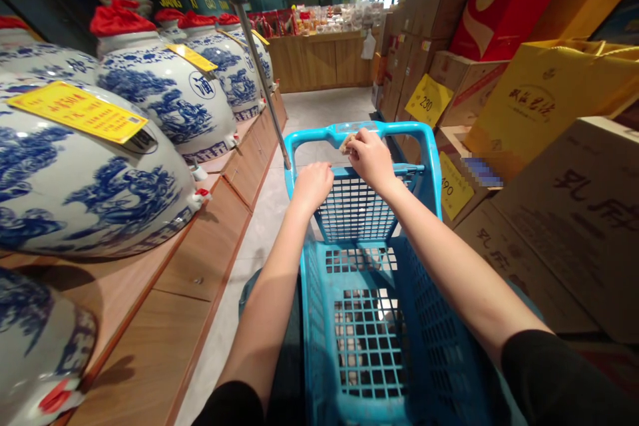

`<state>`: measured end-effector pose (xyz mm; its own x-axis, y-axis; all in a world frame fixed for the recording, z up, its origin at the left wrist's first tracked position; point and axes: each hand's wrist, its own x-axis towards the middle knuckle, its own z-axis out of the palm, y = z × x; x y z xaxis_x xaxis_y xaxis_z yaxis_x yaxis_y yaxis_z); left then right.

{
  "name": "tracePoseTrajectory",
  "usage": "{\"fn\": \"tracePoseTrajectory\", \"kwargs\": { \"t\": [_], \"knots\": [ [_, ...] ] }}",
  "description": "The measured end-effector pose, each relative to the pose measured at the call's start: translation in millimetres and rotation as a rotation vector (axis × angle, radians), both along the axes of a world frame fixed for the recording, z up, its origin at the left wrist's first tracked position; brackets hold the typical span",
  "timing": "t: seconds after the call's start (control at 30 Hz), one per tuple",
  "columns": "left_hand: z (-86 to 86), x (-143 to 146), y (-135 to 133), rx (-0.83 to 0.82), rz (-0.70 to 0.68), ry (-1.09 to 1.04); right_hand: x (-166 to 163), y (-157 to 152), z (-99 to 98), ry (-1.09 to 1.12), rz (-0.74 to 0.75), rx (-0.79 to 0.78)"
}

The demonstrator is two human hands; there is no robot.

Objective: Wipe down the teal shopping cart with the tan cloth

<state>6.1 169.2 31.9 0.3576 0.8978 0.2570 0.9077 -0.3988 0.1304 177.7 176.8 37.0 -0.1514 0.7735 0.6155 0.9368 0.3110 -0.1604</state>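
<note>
A blue plastic shopping basket-cart (369,319) stands in front of me in a shop aisle, with nothing visible inside it. My left hand (312,185) is closed over the top rim of the basket's inner wall. My right hand (368,156) is closed too, resting on the same rim, and pinches a small tan thing I cannot make out. The cart's blue pull handle (359,132) rises just beyond both hands.
Large blue-and-white ceramic jars (164,93) with red cloth tops and yellow price tags line a wooden shelf (164,293) on the left. Stacked cardboard boxes (559,213), a yellow bag (544,100) and red cartons crowd the right. A metal pole (259,66) slants down. The tiled aisle (324,106) runs ahead to a wooden counter.
</note>
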Motion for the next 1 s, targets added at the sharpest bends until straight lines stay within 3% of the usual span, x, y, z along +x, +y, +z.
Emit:
{"fn": "tracePoseTrajectory", "kwargs": {
  "t": [0.23, 0.43, 0.6, 0.73, 0.83, 1.0],
  "knots": [
    [-0.5, -0.2, -0.9, 0.009, -0.008, 0.012, 3.9, 10.4, -8.4, 0.071, 0.012, 0.159],
    [-5.9, -1.8, 4.8, 0.007, -0.019, -0.061, 0.8, 11.6, -15.9, 0.106, 0.078, 0.055],
    [-13.6, -7.4, 9.4, 0.116, -0.126, -0.333, -2.6, 21.6, -17.9, 0.449, 0.225, 0.063],
    [-17.9, -11.2, 14.0, 0.252, -0.239, -0.496, -12.0, 27.4, -17.3, 0.742, 0.428, -0.038],
    [-20.0, -11.9, 19.5, 0.175, -0.269, -0.508, -19.8, 25.6, -18.4, 0.879, 0.577, -0.133],
    [-19.2, -7.0, 21.9, 0.110, -0.271, -0.574, -27.5, 20.8, -23.4, 1.040, 0.622, -0.258]
  ]
}}
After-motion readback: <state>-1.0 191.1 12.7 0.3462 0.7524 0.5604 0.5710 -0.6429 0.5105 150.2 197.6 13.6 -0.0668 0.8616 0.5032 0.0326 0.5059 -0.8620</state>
